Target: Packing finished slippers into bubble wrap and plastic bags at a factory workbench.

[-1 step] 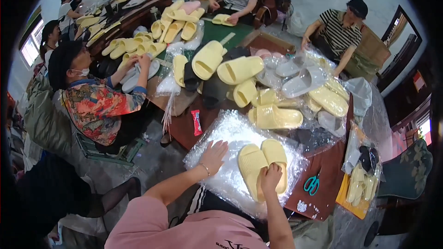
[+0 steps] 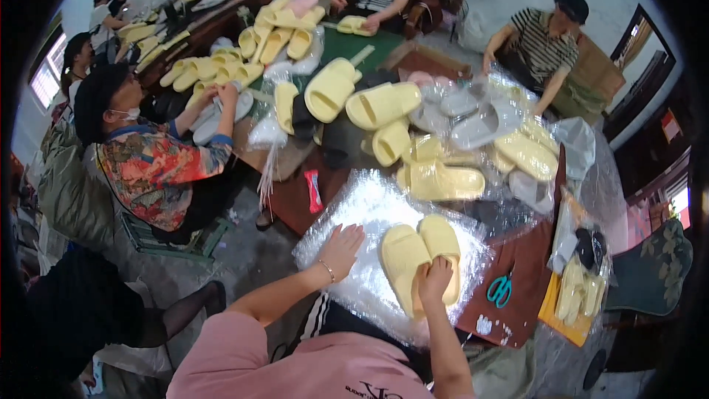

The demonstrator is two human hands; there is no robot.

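A pair of pale yellow slippers [image 2: 403,258] lies side by side on a stack of clear plastic bags [image 2: 362,210] at the table's near edge. My right hand [image 2: 434,279] is closed over the near part of the pair, fingers curled at the right slipper; the exact hold is partly hidden. To the left of the slippers, my left hand [image 2: 342,248] rests flat on the shiny plastic, fingers stretched out and holding nothing.
Teal-handled scissors [image 2: 499,292] lie right of the bags, near small white scraps [image 2: 484,325]. A red packet [image 2: 314,191] sits left. Beyond are bagged grey slippers [image 2: 487,125] and loose yellow slippers [image 2: 384,107]. Co-workers sit left [image 2: 159,170] and far right [image 2: 543,52].
The table and its contents sit slightly higher in the picture. Both hands keep the same places on the bags and slippers.
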